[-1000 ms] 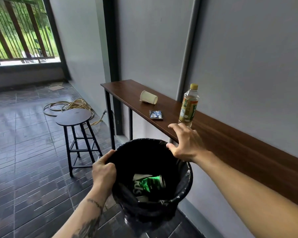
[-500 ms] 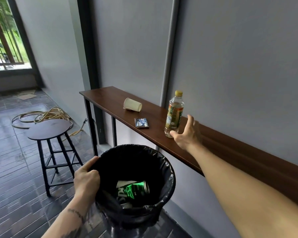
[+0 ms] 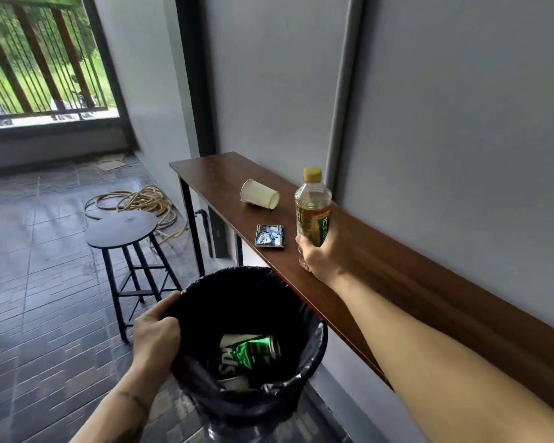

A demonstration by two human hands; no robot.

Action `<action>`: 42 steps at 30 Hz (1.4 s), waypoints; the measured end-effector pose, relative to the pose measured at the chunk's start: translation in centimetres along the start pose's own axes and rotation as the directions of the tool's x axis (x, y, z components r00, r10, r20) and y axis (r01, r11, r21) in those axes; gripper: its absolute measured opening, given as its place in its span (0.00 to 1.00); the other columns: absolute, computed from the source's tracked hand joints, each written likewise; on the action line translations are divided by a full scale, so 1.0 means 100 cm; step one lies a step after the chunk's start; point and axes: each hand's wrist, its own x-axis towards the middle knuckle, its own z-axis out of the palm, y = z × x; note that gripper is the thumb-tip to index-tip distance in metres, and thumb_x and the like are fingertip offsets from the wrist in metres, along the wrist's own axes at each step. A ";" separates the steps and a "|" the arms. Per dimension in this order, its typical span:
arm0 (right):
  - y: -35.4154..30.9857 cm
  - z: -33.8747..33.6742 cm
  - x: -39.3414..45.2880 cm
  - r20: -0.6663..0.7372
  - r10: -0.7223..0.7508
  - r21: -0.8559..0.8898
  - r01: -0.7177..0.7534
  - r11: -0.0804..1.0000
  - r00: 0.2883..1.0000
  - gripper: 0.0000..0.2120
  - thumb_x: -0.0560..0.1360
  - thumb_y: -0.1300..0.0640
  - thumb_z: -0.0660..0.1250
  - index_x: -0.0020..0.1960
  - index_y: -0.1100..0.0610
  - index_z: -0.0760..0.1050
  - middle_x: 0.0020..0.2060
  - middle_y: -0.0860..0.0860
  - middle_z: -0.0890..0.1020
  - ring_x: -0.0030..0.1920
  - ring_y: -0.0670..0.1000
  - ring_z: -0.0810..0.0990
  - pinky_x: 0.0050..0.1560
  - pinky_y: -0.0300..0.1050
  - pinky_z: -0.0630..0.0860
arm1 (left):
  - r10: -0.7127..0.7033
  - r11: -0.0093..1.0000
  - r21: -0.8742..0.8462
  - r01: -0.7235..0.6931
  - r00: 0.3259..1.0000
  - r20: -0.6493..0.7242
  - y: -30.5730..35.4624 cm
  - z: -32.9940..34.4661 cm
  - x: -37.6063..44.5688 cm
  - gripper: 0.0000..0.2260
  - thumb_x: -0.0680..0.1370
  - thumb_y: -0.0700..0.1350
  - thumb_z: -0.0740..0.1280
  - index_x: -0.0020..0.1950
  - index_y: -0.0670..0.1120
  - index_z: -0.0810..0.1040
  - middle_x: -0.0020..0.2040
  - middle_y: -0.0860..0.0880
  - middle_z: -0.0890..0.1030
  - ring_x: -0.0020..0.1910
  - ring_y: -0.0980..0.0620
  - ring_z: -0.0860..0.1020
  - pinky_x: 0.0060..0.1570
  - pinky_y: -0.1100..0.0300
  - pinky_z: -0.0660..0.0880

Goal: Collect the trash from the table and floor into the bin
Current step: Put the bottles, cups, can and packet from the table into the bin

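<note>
- One long dark-brown wooden desk (image 3: 397, 266) carries the remaining trash.
- Black-lined round bin (image 3: 314, 346), its rim gripped by the left hand (image 3: 155, 334), sits below the desk's edge.
- Clear plastic bottle with yellow cap (image 3: 312, 209), clasped by the right hand (image 3: 323, 257); next, probably, lift it and drop it in.
- White paper cup (image 3: 259, 194) and blue wrapper (image 3: 270, 235) await.

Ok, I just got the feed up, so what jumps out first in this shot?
The right hand holds a yellow-capped bottle near the front edge of the long wooden table. Just below, the left hand grips the rim of a black-lined bin with a green can inside. Farther along the table lie a tipped paper cup and a small blue packet.
</note>
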 end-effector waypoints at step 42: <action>-0.025 0.101 0.007 0.285 0.414 -0.755 -0.064 0.653 0.865 0.30 0.75 0.43 0.63 0.74 0.47 0.62 0.69 0.56 0.68 0.67 0.64 0.71 0.66 0.55 0.68 | 0.030 0.993 -0.108 -0.042 0.993 -0.112 0.008 -0.081 0.074 0.28 0.70 0.26 0.62 0.62 0.49 0.84 0.53 0.50 0.85 0.50 0.47 0.85 0.54 0.48 0.83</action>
